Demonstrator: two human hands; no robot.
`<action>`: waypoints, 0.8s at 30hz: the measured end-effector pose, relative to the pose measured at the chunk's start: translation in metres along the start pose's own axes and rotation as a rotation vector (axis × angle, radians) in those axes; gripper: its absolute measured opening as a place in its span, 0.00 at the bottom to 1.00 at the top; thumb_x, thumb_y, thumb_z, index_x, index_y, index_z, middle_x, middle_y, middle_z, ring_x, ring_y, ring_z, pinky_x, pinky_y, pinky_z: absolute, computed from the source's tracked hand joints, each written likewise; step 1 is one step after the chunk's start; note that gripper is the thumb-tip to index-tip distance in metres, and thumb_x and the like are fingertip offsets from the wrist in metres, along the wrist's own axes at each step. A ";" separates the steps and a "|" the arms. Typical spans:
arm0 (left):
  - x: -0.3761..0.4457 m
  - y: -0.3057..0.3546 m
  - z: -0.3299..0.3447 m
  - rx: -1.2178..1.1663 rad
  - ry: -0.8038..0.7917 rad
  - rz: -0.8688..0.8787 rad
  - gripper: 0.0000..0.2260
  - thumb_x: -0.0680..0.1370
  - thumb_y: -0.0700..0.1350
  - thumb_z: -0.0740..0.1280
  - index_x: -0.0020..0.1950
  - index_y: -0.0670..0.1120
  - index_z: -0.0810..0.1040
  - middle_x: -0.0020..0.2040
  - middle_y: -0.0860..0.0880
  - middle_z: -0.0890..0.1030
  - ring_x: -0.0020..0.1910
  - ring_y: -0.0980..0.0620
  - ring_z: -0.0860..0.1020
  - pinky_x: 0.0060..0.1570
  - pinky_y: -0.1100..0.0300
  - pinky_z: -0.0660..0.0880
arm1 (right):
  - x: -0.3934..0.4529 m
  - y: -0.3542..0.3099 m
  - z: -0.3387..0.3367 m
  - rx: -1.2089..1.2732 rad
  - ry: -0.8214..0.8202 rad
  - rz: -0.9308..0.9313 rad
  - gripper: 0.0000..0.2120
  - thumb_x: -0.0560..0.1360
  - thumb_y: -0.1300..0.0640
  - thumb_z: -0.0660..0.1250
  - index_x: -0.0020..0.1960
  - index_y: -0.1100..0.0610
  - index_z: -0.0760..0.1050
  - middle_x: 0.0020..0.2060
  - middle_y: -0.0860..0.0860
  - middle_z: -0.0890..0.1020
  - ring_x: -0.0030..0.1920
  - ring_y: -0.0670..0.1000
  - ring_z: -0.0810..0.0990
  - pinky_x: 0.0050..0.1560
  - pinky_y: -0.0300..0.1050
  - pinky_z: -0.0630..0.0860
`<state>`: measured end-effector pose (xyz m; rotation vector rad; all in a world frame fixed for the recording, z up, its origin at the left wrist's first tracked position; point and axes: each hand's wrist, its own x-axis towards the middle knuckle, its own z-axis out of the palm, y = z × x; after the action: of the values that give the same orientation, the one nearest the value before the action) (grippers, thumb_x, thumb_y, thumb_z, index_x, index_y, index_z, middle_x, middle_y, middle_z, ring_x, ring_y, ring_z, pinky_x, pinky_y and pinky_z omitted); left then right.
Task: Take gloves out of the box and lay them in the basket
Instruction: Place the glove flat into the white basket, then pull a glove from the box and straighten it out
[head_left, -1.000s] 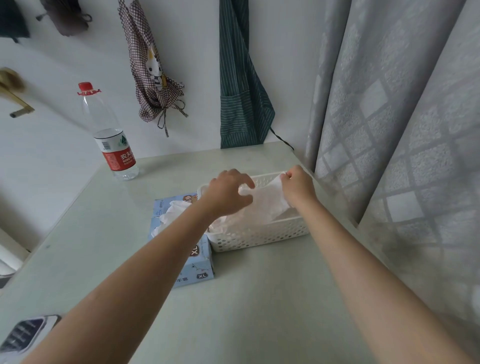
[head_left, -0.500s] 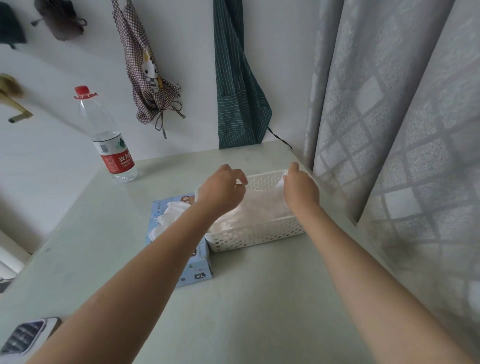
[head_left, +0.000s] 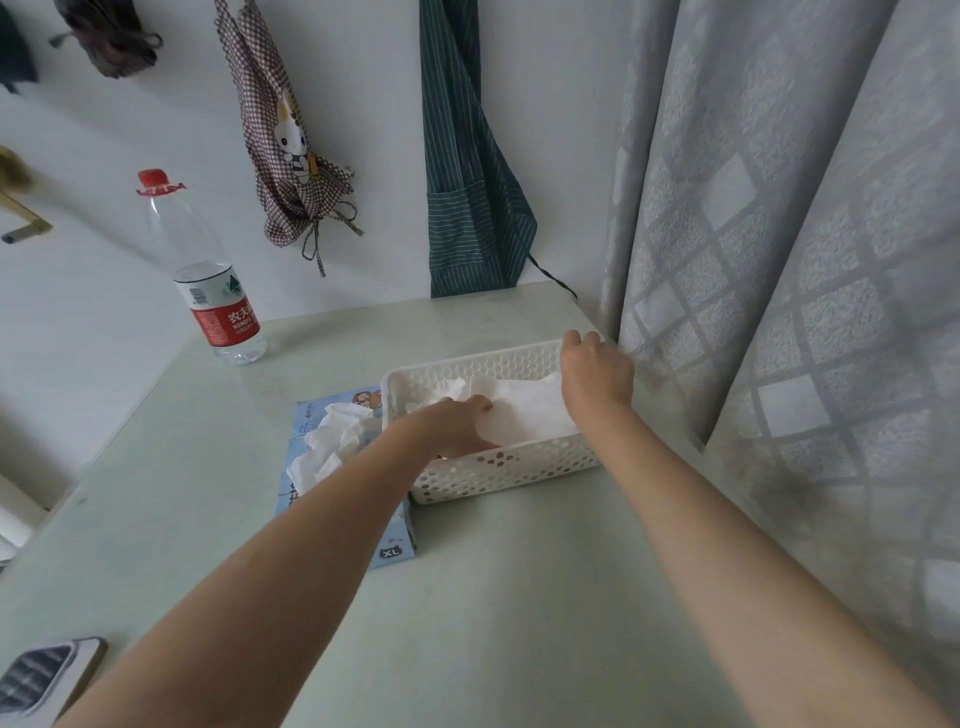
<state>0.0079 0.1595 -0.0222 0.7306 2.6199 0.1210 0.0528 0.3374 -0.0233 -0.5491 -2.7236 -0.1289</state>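
2 bare forearms reach from the near edge of the pale green table (head_left: 519, 623) toward its far right corner, hands apart, both at the white perforated basket (head_left: 498, 470). The step in hand looks like laying a glove flat, so it pays to spread the thin sheet along the basket's length and let go only when it lies smooth on the ones beneath, without pushing the light basket toward the curtain (head_left: 779, 312).

The left hand (head_left: 457, 423) is inside the basket at its near left end, palm down, fingers reaching forward onto the translucent white glove (head_left: 524, 415); whether they pinch it or merely press it cannot be told. It would do well to press lightly there, since the film will likely cling and lift with the skin.

The right hand (head_left: 592, 371) sits at the far right corner, knuckles up, fingers curled down over the glove's far end by the rim; the grip itself is hidden behind the hand. A gentle pull outward from there would likely take out the folds.

The blue box (head_left: 337, 499), marked XL, lies just left of the basket and touching it, with more gloves (head_left: 327, 447) bunched out of its opening, ready for a further pull. Farther back stands a water bottle (head_left: 208, 280) near the wall.
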 end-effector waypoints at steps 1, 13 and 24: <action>-0.002 -0.001 -0.004 -0.064 -0.031 0.006 0.36 0.76 0.63 0.67 0.79 0.55 0.55 0.66 0.43 0.71 0.48 0.49 0.79 0.46 0.58 0.78 | 0.000 0.001 -0.002 0.005 0.012 0.002 0.13 0.74 0.69 0.64 0.57 0.60 0.70 0.53 0.56 0.77 0.51 0.55 0.80 0.37 0.45 0.67; -0.068 -0.092 -0.048 -0.402 0.645 -0.131 0.05 0.77 0.45 0.66 0.46 0.51 0.81 0.47 0.51 0.84 0.33 0.53 0.80 0.36 0.62 0.73 | -0.013 -0.107 -0.048 0.854 -0.285 -0.230 0.08 0.77 0.55 0.64 0.48 0.58 0.79 0.46 0.51 0.81 0.47 0.51 0.78 0.45 0.45 0.75; -0.079 -0.151 -0.013 -0.329 0.451 -0.185 0.16 0.74 0.51 0.70 0.62 0.50 0.80 0.59 0.49 0.79 0.52 0.51 0.76 0.49 0.61 0.71 | -0.030 -0.178 -0.033 0.480 -0.331 -0.362 0.07 0.77 0.49 0.68 0.52 0.50 0.80 0.56 0.50 0.74 0.64 0.54 0.69 0.62 0.52 0.67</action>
<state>-0.0078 -0.0099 -0.0105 0.3739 2.9601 0.7172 0.0202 0.1578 -0.0069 0.0701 -2.9890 0.5589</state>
